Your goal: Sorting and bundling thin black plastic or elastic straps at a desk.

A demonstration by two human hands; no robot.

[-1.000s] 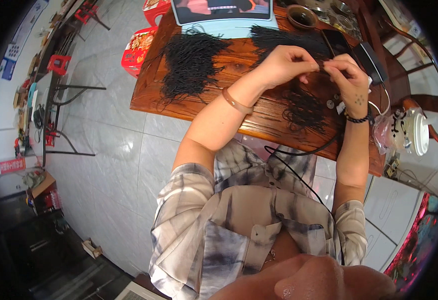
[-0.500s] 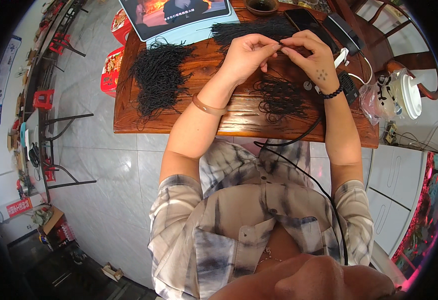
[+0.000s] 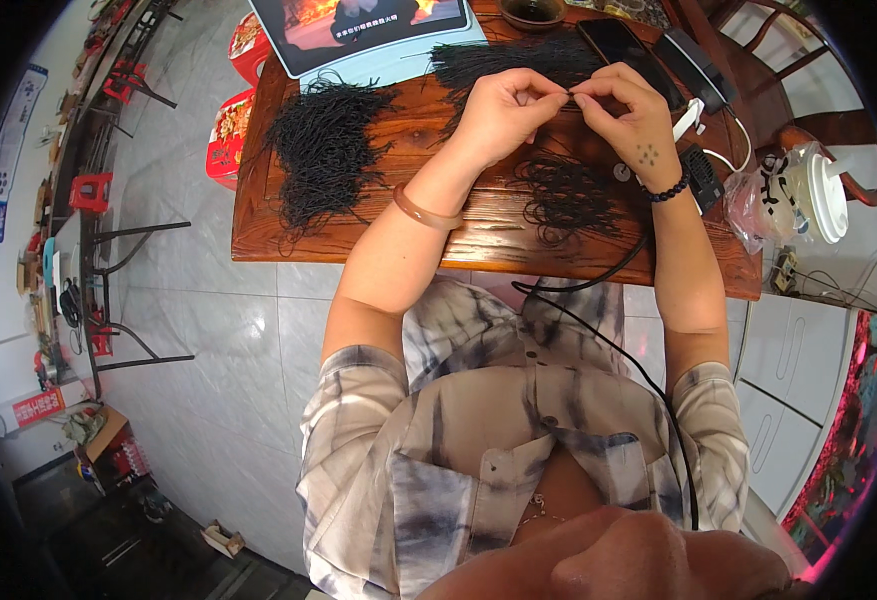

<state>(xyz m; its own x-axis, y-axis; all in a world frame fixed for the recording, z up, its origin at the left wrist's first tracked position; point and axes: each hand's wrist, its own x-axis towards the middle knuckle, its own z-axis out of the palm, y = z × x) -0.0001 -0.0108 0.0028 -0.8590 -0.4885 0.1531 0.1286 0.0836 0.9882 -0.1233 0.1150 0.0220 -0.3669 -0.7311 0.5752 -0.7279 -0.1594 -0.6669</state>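
Note:
Over the far part of the wooden table, my left hand (image 3: 506,118) and my right hand (image 3: 633,125) meet almost fingertip to fingertip. Each is closed in a pinch, with a tiny dark bit of black cord (image 3: 570,93) between them; most of it is hidden by the fingers. Below my right hand lies a small loose heap of black cords (image 3: 570,195). A larger, thick pile of black cords (image 3: 326,150) is on the left side of the table. Behind my hands a straighter bundle of black cords (image 3: 508,58) stretches across.
The wooden table (image 3: 408,240) holds a tablet (image 3: 378,35) playing video, a dark bowl (image 3: 532,10), a black phone (image 3: 626,55) and a white plug with cable (image 3: 688,120). A lidded cup (image 3: 826,195) in plastic is at right. Red boxes (image 3: 228,140) stand left. A black cable (image 3: 598,335) crosses my front.
My fingertips have drawn slightly apart, with the left hand's fingers bent a little more. The whole view has shifted slightly; the cord piles look unchanged.

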